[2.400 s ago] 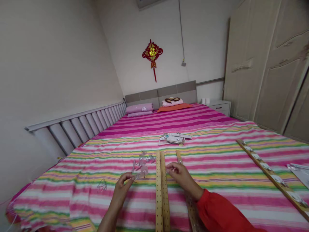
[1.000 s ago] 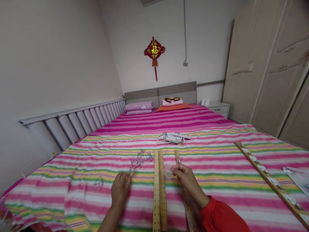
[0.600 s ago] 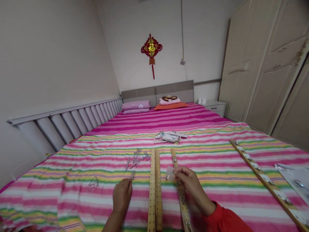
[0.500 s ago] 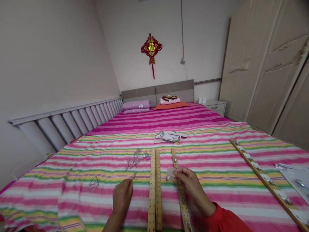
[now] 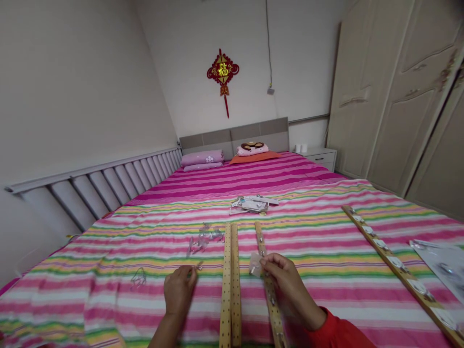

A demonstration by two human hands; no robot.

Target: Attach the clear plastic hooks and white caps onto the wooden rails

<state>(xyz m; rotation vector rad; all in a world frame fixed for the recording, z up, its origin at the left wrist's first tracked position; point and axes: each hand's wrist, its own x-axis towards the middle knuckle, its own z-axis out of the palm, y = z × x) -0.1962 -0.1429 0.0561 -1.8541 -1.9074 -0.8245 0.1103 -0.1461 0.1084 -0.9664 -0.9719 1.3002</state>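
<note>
My left hand (image 5: 179, 289) pinches a small, thin shiny piece (image 5: 199, 266) whose kind I cannot make out. Between the thumb and fingertips of my right hand (image 5: 286, 278) is a small translucent plastic bag (image 5: 255, 265), with something metallic showing in it. Beneath that hand lies a wooden strip (image 5: 274, 316) carrying metal pieces. Two wooden strips with rows of holes, the left strip (image 5: 225, 290) and the right strip (image 5: 236, 290), lie side by side between my hands. Crumpled clear wrappers (image 5: 203, 238) rest beyond my left hand.
Another wooden strip (image 5: 389, 253) at the right bears metal pieces and white round parts. Beside it lies a clear plastic package (image 5: 440, 265). Further back is a pile of flat packages (image 5: 250, 204). One loose clear wrapper (image 5: 138, 279) sits left on the striped sheet (image 5: 108, 251).
My left hand has shifted slightly left and the piece in it has tilted lower. The bag in my right hand has turned a little. The whole view has moved slightly.
</note>
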